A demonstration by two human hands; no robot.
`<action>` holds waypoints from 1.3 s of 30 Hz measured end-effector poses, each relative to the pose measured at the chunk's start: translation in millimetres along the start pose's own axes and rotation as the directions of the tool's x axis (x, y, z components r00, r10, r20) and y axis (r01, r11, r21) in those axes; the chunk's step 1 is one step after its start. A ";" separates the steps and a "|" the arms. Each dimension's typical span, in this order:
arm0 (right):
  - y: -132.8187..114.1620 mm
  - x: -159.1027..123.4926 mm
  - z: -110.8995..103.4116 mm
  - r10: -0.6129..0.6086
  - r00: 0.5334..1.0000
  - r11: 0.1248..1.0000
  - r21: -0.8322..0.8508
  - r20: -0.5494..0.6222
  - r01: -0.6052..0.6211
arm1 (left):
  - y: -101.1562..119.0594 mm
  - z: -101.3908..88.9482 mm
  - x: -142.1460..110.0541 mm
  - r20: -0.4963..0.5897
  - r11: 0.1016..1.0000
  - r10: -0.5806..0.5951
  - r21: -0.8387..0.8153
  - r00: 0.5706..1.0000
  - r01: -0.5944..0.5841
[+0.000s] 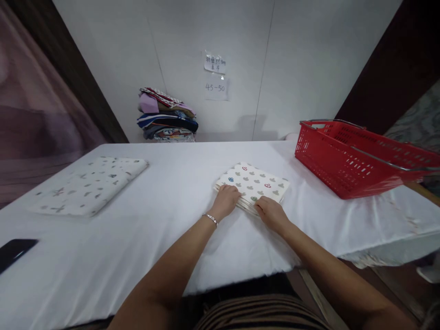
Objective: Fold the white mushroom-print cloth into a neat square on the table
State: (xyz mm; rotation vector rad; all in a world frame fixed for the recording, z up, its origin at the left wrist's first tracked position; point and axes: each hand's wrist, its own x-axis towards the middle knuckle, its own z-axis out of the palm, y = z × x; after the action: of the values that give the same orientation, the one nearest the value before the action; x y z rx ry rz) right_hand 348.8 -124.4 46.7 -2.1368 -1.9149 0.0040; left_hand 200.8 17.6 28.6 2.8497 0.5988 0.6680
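A folded cream cloth (pixel 252 179) with grey, red, blue and green motifs lies on the white-covered table in front of me. Several layers show along its near edge. My left hand (pixel 227 200), with a silver bracelet at the wrist, is closed on the near left part of that edge. Farther right, my right hand (pixel 272 213) pinches the same edge near its right end, thumb and fingers together. The fingertips of both hands are partly hidden by the cloth and by the hands themselves.
Another folded patterned cloth (pixel 90 187) lies on the left of the table (pixel 165 243), with a dark phone (pixel 15 251) nearer me. A red basket (pixel 330 160) stands at the right. Stacked folded fabrics (pixel 167 120) and paper signs (pixel 216 85) are at the back wall.
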 end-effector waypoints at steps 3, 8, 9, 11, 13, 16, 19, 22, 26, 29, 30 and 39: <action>1.6 -0.5 2.0 -0.012 1.000 1.000 0.014 -0.010 0.012 | 0.4 -0.9 0.6 -0.010 1.000 0.020 0.008 1.000 -0.020; 0.7 -2.9 7.8 -0.009 0.997 0.999 0.053 -0.076 0.013 | -0.2 2.3 -3.8 -0.043 0.998 0.040 0.055 0.998 -0.038; 0.8 -4.1 9.7 -0.016 0.995 0.998 0.064 -0.099 0.023 | -0.8 3.6 -5.0 -0.032 0.996 0.053 0.070 0.998 -0.051; 2.0 -6.9 14.1 -0.045 0.988 0.995 0.086 -0.148 0.058 | -1.9 6.1 -7.3 -0.016 0.992 0.073 0.100 0.997 -0.071; 4.3 -9.1 18.7 -0.073 0.981 0.991 0.099 -0.182 0.092 | -2.4 8.6 -9.5 -0.017 0.990 0.074 0.120 0.997 -0.071; 7.7 -9.8 23.2 -0.077 0.980 0.988 0.116 -0.183 0.099 | -1.0 12.0 -12.5 -0.042 0.991 0.064 0.121 0.997 -0.058; 8.4 -7.2 23.6 -0.062 0.990 0.990 0.120 -0.127 0.078 | -0.5 13.4 -14.1 -0.065 0.996 0.052 0.080 0.997 -0.047; 6.3 -5.0 22.7 -0.072 0.993 0.992 0.093 -0.098 0.082 | -9.6 8.9 -12.8 -0.110 1.000 0.000 -0.005 0.994 -0.001; 3.1 -5.9 22.9 -0.073 0.989 0.992 0.094 -0.131 0.086 | -41.9 -5.1 -9.4 -0.243 0.954 -0.293 -0.136 0.925 0.266; 2.2 -7.3 23.4 -0.060 0.988 0.990 0.115 -0.142 0.077 | -67.2 -13.4 -8.7 -0.196 0.852 -0.508 -0.256 0.838 0.457; 2.2 -7.5 23.5 -0.057 0.988 0.990 0.123 -0.144 0.075 | -73.1 -14.7 -8.7 -0.149 0.823 -0.544 -0.286 0.826 0.490; 3.6 -7.7 26.1 -0.065 0.981 0.983 0.157 -0.182 0.094 | -82.4 -9.6 -3.5 0.034 0.801 -0.502 -0.359 0.864 0.479</action>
State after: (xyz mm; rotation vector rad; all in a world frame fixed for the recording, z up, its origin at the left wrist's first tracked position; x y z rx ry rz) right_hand 346.7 -127.0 19.4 -1.8862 -1.8292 -0.0403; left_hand 165.1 91.5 16.3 2.2062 1.0575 0.6853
